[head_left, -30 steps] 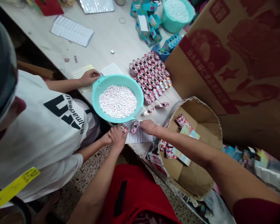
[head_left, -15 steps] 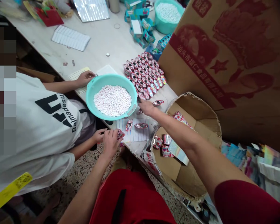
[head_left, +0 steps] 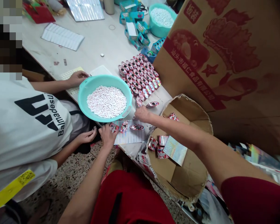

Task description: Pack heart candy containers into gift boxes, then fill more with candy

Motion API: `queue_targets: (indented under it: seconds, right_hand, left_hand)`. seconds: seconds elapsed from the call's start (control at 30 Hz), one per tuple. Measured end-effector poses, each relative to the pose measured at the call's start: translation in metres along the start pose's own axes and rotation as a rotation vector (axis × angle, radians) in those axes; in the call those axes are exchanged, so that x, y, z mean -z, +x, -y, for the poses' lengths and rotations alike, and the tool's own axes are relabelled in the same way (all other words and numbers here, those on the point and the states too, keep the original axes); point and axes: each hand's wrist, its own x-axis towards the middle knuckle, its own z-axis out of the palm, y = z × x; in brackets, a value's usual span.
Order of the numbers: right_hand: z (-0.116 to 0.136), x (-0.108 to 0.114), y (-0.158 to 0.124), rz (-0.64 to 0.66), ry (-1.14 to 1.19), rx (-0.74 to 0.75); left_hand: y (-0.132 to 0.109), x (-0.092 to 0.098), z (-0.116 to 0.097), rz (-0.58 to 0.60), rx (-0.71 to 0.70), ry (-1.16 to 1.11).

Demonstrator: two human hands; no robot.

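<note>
My left hand (head_left: pixel 107 135) is closed on a small red printed box (head_left: pixel 114 127) at the table's front edge, left of two more such boxes (head_left: pixel 124 127) lying on a striped sheet (head_left: pixel 130 137). Further right, my right hand (head_left: pixel 142 114) reaches down to the table with curled fingers; what sits under them is mostly hidden. Just beyond it are a loose pointed-oval red box (head_left: pixel 152 105) with a dark round opening and a block of several like it in rows (head_left: pixel 140 74). A turquoise basin (head_left: pixel 82 102) of small white tablets (head_left: pixel 107 101) stands between the hands and the co-worker.
A co-worker's hand (head_left: pixel 78 78) rests by the basin's far rim; their other hand (head_left: pixel 89 137) hangs near my left. On the right stand a cut-down cardboard box (head_left: pixel 193 174) holding red packets and a large printed carton (head_left: pixel 224 62). Turquoise boxes (head_left: pixel 133 29) and another tablet basin (head_left: pixel 162 29) are behind.
My left hand and its red box have moved away from the co-worker's hand, up to the sheet's edge. My right hand has drawn slightly nearer to me. The view has shifted a little.
</note>
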Motion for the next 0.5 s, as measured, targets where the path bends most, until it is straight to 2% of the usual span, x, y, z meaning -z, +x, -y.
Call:
queue_targets:
  seconds: [0.07, 0.13, 0.23, 0.33, 0.4, 0.5]
  right_hand:
    - [-0.008, 0.003, -0.005, 0.039, 0.093, -0.077]
    - [-0.029, 0.010, -0.007, 0.065, 0.092, -0.159]
    - [-0.072, 0.020, -0.002, 0.077, 0.002, -0.333]
    - [-0.098, 0.022, 0.006, 0.196, -0.106, -0.395]
    - [-0.095, 0.019, 0.010, 0.272, -0.141, -0.332]
    - [-0.063, 0.014, 0.009, 0.313, -0.179, -0.205]
  left_hand:
    - [-0.003, 0.000, 0.005, -0.002, -0.011, -0.050]
    - [-0.008, 0.001, 0.012, -0.011, -0.019, -0.108]
    - [-0.013, 0.004, 0.021, 0.016, 0.010, -0.162]
    - [-0.014, 0.003, 0.020, 0.084, 0.088, -0.171]
    - [-0.014, 0.003, 0.013, 0.121, 0.147, -0.196]
    - [-0.015, 0.006, 0.005, 0.146, 0.171, -0.299]
